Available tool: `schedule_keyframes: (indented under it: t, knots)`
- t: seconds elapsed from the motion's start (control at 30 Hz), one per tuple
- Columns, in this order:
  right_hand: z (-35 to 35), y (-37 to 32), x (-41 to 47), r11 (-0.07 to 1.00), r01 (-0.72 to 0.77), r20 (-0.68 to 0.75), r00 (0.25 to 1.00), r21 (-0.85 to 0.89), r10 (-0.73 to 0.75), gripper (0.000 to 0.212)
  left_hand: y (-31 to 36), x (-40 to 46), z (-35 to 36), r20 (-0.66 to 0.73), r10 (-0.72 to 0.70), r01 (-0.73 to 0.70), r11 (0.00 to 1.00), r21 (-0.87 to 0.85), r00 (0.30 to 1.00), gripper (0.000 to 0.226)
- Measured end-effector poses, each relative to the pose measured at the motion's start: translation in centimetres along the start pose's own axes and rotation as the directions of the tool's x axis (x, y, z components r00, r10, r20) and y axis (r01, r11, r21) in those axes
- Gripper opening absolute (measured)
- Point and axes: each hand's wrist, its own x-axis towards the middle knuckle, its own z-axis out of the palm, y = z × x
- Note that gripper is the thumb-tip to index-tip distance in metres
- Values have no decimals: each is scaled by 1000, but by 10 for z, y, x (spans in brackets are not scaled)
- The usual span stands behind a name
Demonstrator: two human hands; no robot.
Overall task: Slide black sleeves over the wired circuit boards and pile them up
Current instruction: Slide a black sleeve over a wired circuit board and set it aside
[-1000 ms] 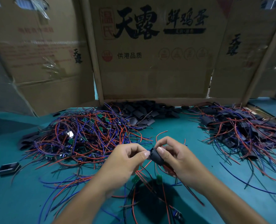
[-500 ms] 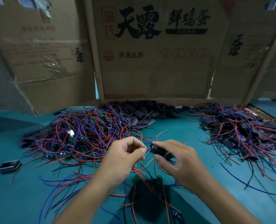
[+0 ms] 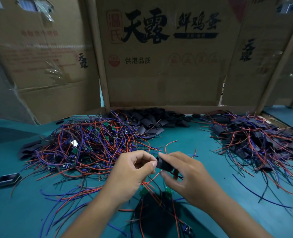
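Head view: above the near-centre of the teal table (image 3: 211,152), the left hand (image 3: 130,172) and right hand (image 3: 185,174) pinch one black sleeve (image 3: 163,163) between curled fingertips; red and black wires (image 3: 149,183) trail beneath it.

Both bare forearms reached in from the near edge, left hand (image 3: 133,170) with fingers curled and thumb tip meeting the right hand (image 3: 185,176), whose index finger and thumb pinched a black sleeve (image 3: 163,164), other fingers loosely spread.
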Motion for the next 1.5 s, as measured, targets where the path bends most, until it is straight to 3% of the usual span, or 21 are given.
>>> schedule_keyframes:
  t: [0.07, 0.17, 0.23, 0.3, 0.37, 0.43, 0.57, 0.73, 0.8, 0.9, 1.0, 1.07, 1.13, 1.2, 1.27, 1.5]
  knots:
    - [3, -3, -1, 997, -36, 12, 999, -75, 37, 41, 0, -1, 2, 9, -22, 22, 1000, 4, 1000, 9]
    - [6, -3, 0, 979, -63, -13, 998, -194, 62, 22, -3, -1, 5, 1, -46, 46, 998, 37, 999, 11]
    - [-1, 4, 2, 969, -115, -23, 993, -220, 113, 15, -8, 1, 2, -106, 105, -77, 967, 243, 989, 9]
    - [-15, 18, 8, 953, -190, -15, 981, -237, 192, 15, -13, 3, -5, -141, 370, -212, 761, 613, 918, 15]
    - [-36, 41, 20, 905, -249, -16, 966, -344, 259, 18, -25, 7, -13, -62, 517, -273, 547, 792, 854, 28]
    - [-64, 71, 40, 828, -285, -18, 949, -483, 316, 21, -36, 11, -19, -22, 537, -267, 455, 850, 843, 33]
    - [-131, 136, 74, 629, -373, -121, 906, -683, 405, 22, -52, 21, -23, 5, 489, -213, 370, 904, 872, 35]
    - [-164, 199, 88, 377, -639, -401, 740, -671, 540, 20, -62, 27, -28, -21, 480, -166, 345, 924, 877, 33]
    - [-148, 206, 106, 416, -624, -363, 751, -661, 551, 20, -64, 29, -26, -19, 456, -158, 346, 925, 890, 34]
    - [-95, 203, 137, 641, -466, -21, 818, -610, 576, 29, -67, 34, -26, 8, 422, -167, 341, 925, 906, 33]
    - [-41, 203, 155, 711, -375, 170, 806, -595, 567, 37, -75, 37, -30, -10, 434, -162, 357, 920, 901, 29]
    - [-14, 209, 158, 702, -359, 190, 796, -615, 575, 37, -79, 39, -32, -38, 450, -147, 369, 918, 892, 27]
    - [4, 214, 157, 676, -313, 214, 789, -667, 576, 23, -82, 40, -33, -51, 465, -142, 371, 918, 884, 26]
    - [12, 218, 154, 627, -258, 191, 808, -735, 557, 13, -83, 40, -34, -48, 466, -145, 368, 919, 883, 23]
    - [13, 220, 152, 580, -210, 171, 830, -787, 532, 15, -81, 40, -33, -47, 456, -140, 368, 919, 889, 20]
    - [27, 224, 142, 616, -280, 88, 863, -736, 498, 16, -73, 35, -28, 6, 480, -186, 329, 926, 877, 15]
